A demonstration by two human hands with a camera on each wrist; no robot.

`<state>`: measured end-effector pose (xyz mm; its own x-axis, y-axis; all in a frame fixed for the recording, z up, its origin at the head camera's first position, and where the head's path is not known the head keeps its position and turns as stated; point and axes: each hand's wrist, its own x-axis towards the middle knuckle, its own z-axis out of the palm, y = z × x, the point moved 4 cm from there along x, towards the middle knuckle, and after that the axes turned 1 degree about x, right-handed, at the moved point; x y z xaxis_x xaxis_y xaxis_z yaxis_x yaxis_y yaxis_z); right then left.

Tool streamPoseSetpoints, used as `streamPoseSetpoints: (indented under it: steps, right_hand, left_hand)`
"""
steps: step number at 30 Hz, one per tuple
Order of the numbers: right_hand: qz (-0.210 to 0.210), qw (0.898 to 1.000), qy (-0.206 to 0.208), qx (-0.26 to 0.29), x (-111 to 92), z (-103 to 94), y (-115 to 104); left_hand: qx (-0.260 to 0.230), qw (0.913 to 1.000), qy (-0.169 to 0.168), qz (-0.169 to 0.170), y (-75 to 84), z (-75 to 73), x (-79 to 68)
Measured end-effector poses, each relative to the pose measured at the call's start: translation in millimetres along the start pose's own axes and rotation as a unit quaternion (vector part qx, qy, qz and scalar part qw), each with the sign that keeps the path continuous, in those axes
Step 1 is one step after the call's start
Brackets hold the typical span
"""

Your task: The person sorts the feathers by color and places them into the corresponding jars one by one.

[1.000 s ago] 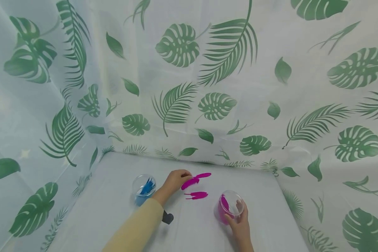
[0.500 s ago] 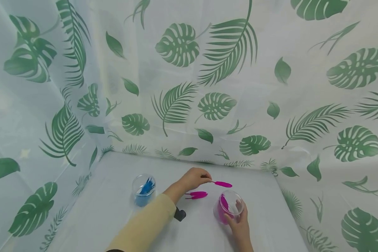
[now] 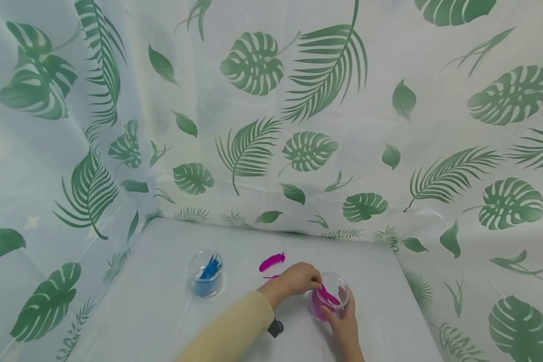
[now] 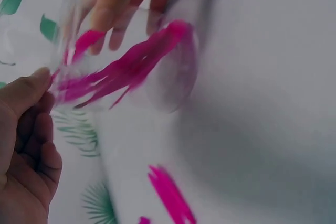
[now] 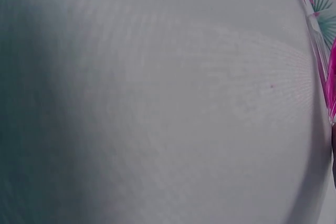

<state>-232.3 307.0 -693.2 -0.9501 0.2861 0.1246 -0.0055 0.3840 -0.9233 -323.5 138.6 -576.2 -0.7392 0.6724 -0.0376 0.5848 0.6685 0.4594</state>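
Note:
My left hand (image 3: 296, 279) pinches the stem of a magenta feather (image 3: 329, 295) at the mouth of a clear cup (image 4: 170, 90). In the left wrist view the left thumb and index finger meet at the rim, and the feather tip reaches inside. My right hand (image 3: 345, 322) grips the cup from its right side, fingers around the wall. Several magenta feathers (image 4: 126, 66) lie in the cup. On the table behind my left hand is another magenta feather (image 3: 271, 262), and one more is partly hidden by that hand. The right wrist view catches only the cup's edge.
A second clear cup (image 3: 194, 286) with blue feathers (image 3: 211, 267) stands to the left on the white table (image 3: 140, 296). Leaf-printed curtains (image 3: 262, 166) enclose the back and sides. A small dark object (image 3: 276, 328) sits at the left wrist.
My left hand has lifted one magenta feather off the table and carried it right and nearer, to the cup's mouth. My right hand keeps holding the cup in place.

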Motion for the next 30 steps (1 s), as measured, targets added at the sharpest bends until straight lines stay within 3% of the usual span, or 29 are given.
streamPoseSetpoints:
  steps: [4, 9, 12, 15, 18, 22, 27, 30]
  right_hand:
    - [-0.001, 1.000, -0.003, -0.006, 0.1, -1.4, 1.1]
    - [-0.001, 1.000, 0.004, -0.010, 2.2, -4.2, 1.5]
    - [0.001, 1.000, 0.008, -0.013, 3.4, -4.9, 1.1]
    - [0.002, 1.000, 0.009, -0.006, 3.8, -4.9, 0.7]
    - [0.007, 1.000, 0.007, 0.004, 3.4, -5.9, -0.5]
    - [0.015, 1.000, 0.006, 0.007, 2.6, -7.3, -2.0]
    - [0.023, 1.000, 0.007, 0.005, 0.4, -4.8, -2.5]
    - [0.029, 1.000, 0.003, 0.005, -2.0, -2.0, -0.9]
  left_hand:
    - [-0.009, 0.9995, 0.024, -0.019, 3.2, 8.9, 1.4]
    - [-0.024, 0.9986, 0.037, -0.027, 4.3, 8.8, 1.3]
    - [-0.044, 0.9972, 0.052, -0.031, -1.1, 5.3, 0.6]
    - [-0.078, 0.9911, 0.095, -0.051, -15.7, -2.8, -1.9]
    - [-0.112, 0.9770, 0.162, -0.082, -41.6, -12.9, -6.7]
    - [-0.140, 0.9504, 0.235, -0.148, -87.0, -16.2, -16.3]
    - [-0.145, 0.9178, 0.258, -0.265, -135.1, 0.8, -35.6]
    - [-0.130, 0.9093, 0.242, -0.312, -151.4, 16.2, -48.2]
